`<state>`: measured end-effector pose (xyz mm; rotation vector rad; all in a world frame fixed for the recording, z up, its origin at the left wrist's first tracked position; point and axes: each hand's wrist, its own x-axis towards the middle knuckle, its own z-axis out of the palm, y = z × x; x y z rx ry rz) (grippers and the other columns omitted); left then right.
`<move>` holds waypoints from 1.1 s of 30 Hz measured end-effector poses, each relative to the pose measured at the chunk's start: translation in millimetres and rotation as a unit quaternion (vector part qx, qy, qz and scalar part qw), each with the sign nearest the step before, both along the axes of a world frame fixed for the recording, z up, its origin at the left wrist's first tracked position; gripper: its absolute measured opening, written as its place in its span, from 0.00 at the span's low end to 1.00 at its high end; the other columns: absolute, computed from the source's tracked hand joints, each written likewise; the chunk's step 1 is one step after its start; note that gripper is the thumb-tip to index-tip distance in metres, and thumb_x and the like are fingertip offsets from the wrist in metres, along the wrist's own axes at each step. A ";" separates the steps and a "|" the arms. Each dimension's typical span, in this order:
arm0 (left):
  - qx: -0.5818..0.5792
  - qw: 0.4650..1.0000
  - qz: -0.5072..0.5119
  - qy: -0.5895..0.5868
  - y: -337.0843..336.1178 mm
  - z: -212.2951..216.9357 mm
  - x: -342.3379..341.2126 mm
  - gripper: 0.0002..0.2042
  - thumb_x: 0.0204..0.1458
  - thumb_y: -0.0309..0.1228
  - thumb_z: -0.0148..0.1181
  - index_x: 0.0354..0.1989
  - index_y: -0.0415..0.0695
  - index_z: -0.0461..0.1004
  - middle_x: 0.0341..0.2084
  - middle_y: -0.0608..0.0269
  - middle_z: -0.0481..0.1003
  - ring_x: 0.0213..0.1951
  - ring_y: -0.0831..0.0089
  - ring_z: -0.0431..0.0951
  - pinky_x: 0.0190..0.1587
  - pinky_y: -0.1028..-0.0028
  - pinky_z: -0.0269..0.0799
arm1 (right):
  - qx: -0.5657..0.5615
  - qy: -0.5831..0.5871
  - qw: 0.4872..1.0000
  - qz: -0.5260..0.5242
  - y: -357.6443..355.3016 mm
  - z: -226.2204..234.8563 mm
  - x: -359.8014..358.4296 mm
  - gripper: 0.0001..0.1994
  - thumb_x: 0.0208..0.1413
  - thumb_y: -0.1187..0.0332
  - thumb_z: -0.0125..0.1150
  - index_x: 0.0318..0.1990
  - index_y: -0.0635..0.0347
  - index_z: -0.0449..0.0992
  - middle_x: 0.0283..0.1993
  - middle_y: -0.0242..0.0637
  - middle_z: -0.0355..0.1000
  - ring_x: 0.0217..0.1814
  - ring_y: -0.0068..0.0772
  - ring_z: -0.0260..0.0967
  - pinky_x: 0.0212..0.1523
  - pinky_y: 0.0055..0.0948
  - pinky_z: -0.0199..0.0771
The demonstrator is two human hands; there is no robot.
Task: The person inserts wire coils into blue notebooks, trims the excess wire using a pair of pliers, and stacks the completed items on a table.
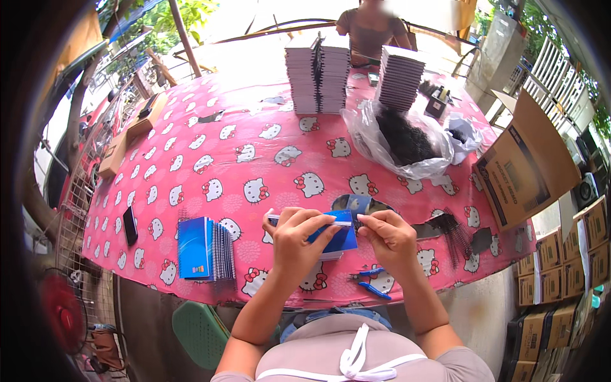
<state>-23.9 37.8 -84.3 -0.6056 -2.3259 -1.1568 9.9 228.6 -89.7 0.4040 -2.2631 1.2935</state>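
Near the table's front edge, my left hand (pixel 300 237) is closed around a small blue-covered notebook (pixel 340 239), its thumb and fingers along the bound edge. My right hand (pixel 386 237) is closed in a pinch at the right end of that edge. Whatever lies between its fingertips is too small to make out. Just below the hands lie blue-handled pliers (pixel 374 290). Several blue spiral notebooks (pixel 196 247) are stacked to the left. Behind the notebook in hand rests a blue, partly see-through roundish item (pixel 354 202), partly covered.
A pink patterned tablecloth (pixel 254 162) covers the table. Notebook stacks (pixel 333 81) stand at the back. A plastic bag (pixel 439 149) holds tangled black coils (pixel 405 136). Black coils (pixel 456 237) also lie at right, by an open cardboard box (pixel 515 184). A phone (pixel 130 226) lies left. A person (pixel 372 32) sits opposite.
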 end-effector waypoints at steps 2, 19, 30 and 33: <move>-0.014 1.000 0.007 0.005 -2.2 1.3 2.7 0.09 0.39 0.31 0.72 0.30 0.45 0.82 0.27 0.66 0.78 0.38 0.70 0.74 0.45 0.71 0.62 | 0.005 0.009 1.000 -0.023 2.9 6.1 -5.3 0.15 0.43 0.80 0.69 0.41 0.60 0.80 0.36 0.38 0.72 0.30 0.28 0.72 0.30 0.26 0.72; -0.029 0.998 0.027 0.048 1.0 -7.8 8.1 0.11 0.43 0.34 0.70 0.38 0.53 0.84 0.30 0.71 0.77 0.38 0.72 0.72 0.54 0.65 0.50 | 0.074 -0.019 0.990 0.115 12.6 26.3 -23.8 0.09 0.42 0.81 0.68 0.33 0.65 0.77 0.34 0.35 0.72 0.34 0.25 0.71 0.35 0.24 0.71; -0.055 0.997 0.049 0.013 -0.4 -5.3 10.7 0.15 0.43 0.32 0.69 0.42 0.53 0.82 0.32 0.73 0.78 0.38 0.75 0.72 0.56 0.59 0.46 | 0.151 -0.024 0.986 0.072 -1.6 21.6 -16.9 0.09 0.52 0.70 0.64 0.39 0.59 0.73 0.30 0.38 0.68 0.28 0.44 0.69 0.30 0.38 0.70; -0.030 0.999 0.031 0.021 -1.3 -9.6 8.9 0.13 0.41 0.31 0.70 0.39 0.50 0.82 0.31 0.72 0.79 0.37 0.75 0.72 0.56 0.61 0.46 | 0.186 -0.017 0.982 0.043 -9.8 28.0 -13.1 0.10 0.52 0.71 0.63 0.41 0.59 0.74 0.31 0.40 0.71 0.31 0.46 0.72 0.33 0.38 0.72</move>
